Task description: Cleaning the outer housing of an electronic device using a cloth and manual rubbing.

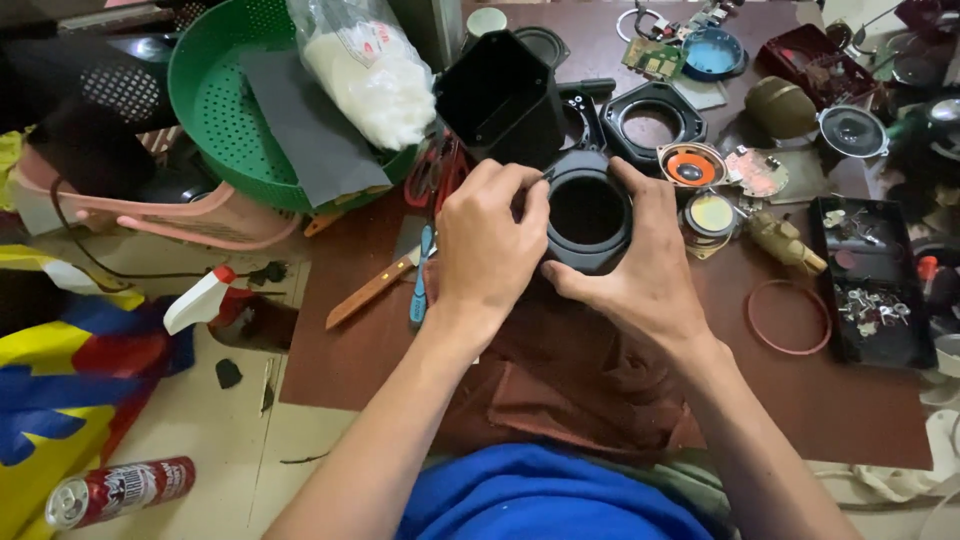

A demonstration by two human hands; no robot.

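Blue cloth [545, 495] at the bottom edge, the person's own garment, frames two bare forearms reaching over a brown table [350, 350] strewn with speaker parts. Both hands close on a black ring-shaped speaker frame [588, 212], held up over a rust-coloured rag [560, 385] just in front of the body: the left hand [487, 245] curls over its left rim, fingertips pinching the edge, while the right hand [645, 270] cups the right side with the thumb pressed under the lower rim, a two-sided grip that seems meant to keep the opening facing up and steady. Behind it stands an empty black plastic housing [500, 95], tilted, and a second black frame [650, 122] lies flat beside it. An orange-coned speaker driver [690, 166] and a smaller yellow-centred one [711, 214] sit just right of the hands; a reddish rubber ring [788, 317] lies apart, near a black tray of small metal pieces [872, 280]. A wooden-handled knife [368, 291] rests left of the hands. On the left, a green basket [215, 110] holds a dark grey sheet [310, 125] and a clear bag of white filling [365, 70] bearing a small red-printed label. On the floor lie a white-nozzled spray bottle [215, 300] and a red can with white lettering [120, 490].
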